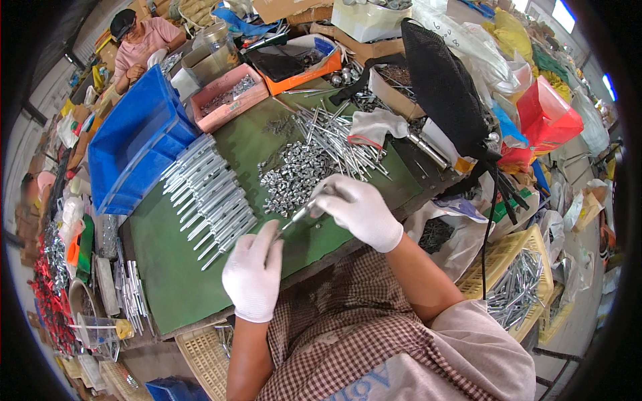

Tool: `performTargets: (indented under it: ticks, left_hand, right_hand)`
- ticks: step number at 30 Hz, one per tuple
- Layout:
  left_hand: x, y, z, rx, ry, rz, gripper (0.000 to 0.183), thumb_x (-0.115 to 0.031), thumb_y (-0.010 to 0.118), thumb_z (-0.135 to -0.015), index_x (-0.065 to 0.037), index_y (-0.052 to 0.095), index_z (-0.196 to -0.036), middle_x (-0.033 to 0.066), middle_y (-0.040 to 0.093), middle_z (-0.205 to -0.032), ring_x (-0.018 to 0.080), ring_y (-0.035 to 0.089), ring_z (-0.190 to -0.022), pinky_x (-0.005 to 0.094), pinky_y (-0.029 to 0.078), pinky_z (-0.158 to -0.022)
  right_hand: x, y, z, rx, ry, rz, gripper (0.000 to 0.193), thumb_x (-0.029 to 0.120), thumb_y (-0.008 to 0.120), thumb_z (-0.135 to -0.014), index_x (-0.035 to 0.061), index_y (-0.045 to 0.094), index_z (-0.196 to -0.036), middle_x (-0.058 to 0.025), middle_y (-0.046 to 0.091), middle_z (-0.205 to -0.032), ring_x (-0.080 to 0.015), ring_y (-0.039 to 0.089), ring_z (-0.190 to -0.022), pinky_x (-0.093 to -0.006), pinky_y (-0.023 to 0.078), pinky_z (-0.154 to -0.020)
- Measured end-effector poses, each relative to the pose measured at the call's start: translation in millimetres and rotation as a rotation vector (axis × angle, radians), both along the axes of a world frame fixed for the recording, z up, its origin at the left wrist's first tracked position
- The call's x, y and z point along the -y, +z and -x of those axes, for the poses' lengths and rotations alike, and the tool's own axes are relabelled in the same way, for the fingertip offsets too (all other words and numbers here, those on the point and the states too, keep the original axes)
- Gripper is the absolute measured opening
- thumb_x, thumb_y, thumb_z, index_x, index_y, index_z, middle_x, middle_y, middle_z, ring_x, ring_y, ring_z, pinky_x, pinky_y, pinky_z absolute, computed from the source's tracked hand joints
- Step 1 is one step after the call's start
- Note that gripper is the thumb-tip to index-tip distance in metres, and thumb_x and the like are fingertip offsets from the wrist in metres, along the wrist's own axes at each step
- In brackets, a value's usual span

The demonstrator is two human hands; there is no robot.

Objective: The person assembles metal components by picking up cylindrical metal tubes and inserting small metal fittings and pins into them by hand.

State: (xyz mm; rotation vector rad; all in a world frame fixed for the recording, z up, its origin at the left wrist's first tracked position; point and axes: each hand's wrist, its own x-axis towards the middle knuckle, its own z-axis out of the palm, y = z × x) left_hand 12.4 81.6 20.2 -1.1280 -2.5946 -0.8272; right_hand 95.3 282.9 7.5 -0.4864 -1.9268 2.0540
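Note:
Both my hands wear white gloves and meet over the near part of a green work mat (167,287). A thin silvery metal rod (295,216) slants between them. My right hand (358,210) pinches its upper end; the fingertips partly hide what sits there. At the lower end, the fingers of my left hand (253,271) close on the rod's tip. Just beyond my hands lies a heap of small metal nuts (294,174), with a pile of loose metal rods (334,137) behind it. To the left, assembled metal pieces (210,194) lie side by side in a row.
A blue bin (137,137) stands at the mat's left edge. Behind are a pink tray (227,100) of small parts and an orange box (304,63). A white glove (378,127) lies at the right. A yellow basket (518,287) holds rods. Another person (144,43) sits far left.

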Motion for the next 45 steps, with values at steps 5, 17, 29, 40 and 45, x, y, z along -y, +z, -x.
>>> performTargets:
  ticks: [5,17,29,40,45]
  left_hand:
    - [-8,-2,2,-0.3,0.039,-0.078,0.028,-0.006,0.069,-0.087,-0.006,0.073,-0.115,0.0129,0.066,-0.101,0.0315,0.062,-0.095,0.0418,0.049,-0.09]
    - [-89,-15,-22,1.46,-0.197,-0.928,0.018,-0.025,0.06,-0.101,-0.008,0.06,-0.109,0.0008,0.061,-0.096,0.0112,0.057,-0.088,0.028,0.046,-0.075]
    - [-120,-26,-21,1.572,-0.314,-0.868,0.021,-0.022,0.057,-0.103,-0.005,0.055,-0.116,0.0031,0.058,-0.092,0.0129,0.061,-0.073,0.0273,0.05,-0.062]
    - [-115,-30,-18,1.638,-0.358,-0.896,0.033,-0.03,0.055,-0.107,-0.001,0.056,-0.124,-0.0004,0.051,-0.094,0.0083,0.048,-0.07,0.0254,0.043,-0.064]
    - [-112,-31,-18,1.64,-0.355,-0.897,0.033,-0.03,0.052,-0.108,-0.003,0.056,-0.126,-0.0018,0.05,-0.094,0.0072,0.046,-0.07,0.0248,0.042,-0.064]
  right_hand:
    - [-8,10,-14,-0.055,-0.32,0.247,0.01,0.01,0.061,-0.098,0.0024,0.065,-0.103,-0.0057,0.072,-0.089,-0.0014,0.044,-0.056,-0.0198,0.036,-0.05]
    - [-6,2,-30,-0.136,-0.389,-0.401,0.013,0.01,0.072,-0.09,0.0031,0.074,-0.1,-0.0061,0.068,-0.084,-0.0142,0.063,-0.074,-0.0288,0.05,-0.069]
    - [-67,0,24,0.5,-0.384,-1.167,0.027,0.025,0.064,-0.085,0.0,0.069,-0.095,-0.0219,0.069,-0.093,-0.0389,0.07,-0.084,-0.0472,0.057,-0.079]
    - [-56,10,-19,-0.038,-0.516,-0.858,0.017,0.006,0.068,-0.086,0.0043,0.069,-0.104,-0.0104,0.07,-0.082,-0.0231,0.069,-0.071,-0.0333,0.054,-0.07]
    - [-32,27,-39,0.009,-0.395,-0.892,0.013,0.011,0.071,-0.083,0.009,0.073,-0.095,-0.0108,0.071,-0.082,-0.0253,0.071,-0.073,-0.0361,0.055,-0.066]
